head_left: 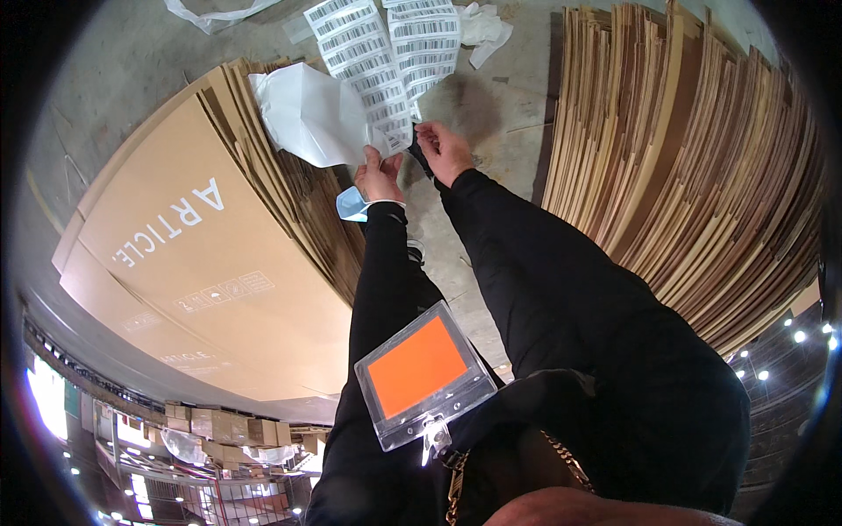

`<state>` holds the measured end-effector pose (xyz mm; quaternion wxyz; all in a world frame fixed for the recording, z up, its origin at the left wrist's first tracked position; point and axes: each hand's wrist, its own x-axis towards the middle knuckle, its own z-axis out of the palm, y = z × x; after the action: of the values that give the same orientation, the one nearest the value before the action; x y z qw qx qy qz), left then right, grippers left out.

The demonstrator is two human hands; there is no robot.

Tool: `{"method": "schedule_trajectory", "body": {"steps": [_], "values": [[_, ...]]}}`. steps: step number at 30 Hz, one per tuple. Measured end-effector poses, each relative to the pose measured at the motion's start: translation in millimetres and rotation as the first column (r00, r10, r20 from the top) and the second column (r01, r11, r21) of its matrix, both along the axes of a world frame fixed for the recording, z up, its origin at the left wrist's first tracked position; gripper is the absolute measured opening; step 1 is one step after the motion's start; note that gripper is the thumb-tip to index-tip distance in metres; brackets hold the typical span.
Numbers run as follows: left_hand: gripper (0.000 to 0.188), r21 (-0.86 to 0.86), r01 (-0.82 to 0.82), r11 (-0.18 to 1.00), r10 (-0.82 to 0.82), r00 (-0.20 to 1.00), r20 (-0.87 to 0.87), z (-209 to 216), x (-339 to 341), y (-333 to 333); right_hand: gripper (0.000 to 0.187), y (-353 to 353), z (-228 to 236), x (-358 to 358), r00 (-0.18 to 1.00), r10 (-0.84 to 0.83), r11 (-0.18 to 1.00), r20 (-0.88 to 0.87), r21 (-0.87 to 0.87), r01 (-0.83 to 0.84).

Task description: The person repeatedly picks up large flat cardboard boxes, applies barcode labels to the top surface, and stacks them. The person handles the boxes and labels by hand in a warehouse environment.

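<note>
Long strips of white barcode labels (pixel 373 74) lie spread toward the far side. Attached to or lying against them is blank white paper (pixel 309 114), curving over the cardboard on the left. The fingers of my left hand (pixel 380 180) pinch the near end of the label sheet. A light blue face mask (pixel 352 204) hangs beside that wrist. Just to the right, my right hand (pixel 445 152) is closed with thumb and fingertips together by the sheet's edge. Something dark shows beneath it, and what it grips is too small to make out.
Large flat cardboard boxes (pixel 202 228) stand stacked at the left. On the right is a long row of upright folded cardboard (pixel 675 149). Crumpled white paper (pixel 485 33) lies on the concrete floor (pixel 500 110). An orange badge (pixel 419 366) hangs from me.
</note>
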<state>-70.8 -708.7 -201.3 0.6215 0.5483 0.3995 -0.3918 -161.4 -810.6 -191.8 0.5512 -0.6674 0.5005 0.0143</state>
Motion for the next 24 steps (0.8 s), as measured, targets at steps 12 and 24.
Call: {"method": "schedule_trajectory", "body": {"steps": [12, 24], "values": [[0.036, -0.034, -0.014, 0.999, 0.015, 1.000, 0.017, 12, -7, 8, 0.017, -7, 21, 22, 0.919, 0.393, 0.891, 0.030, -0.260, -0.372], [0.038, 0.085, 0.024, 0.996, -0.029, 0.998, 0.058, 19, -18, -6, 0.014, -4, 18, 14, 0.955, 0.294, 0.951, -0.025, -0.088, -0.295]]}}
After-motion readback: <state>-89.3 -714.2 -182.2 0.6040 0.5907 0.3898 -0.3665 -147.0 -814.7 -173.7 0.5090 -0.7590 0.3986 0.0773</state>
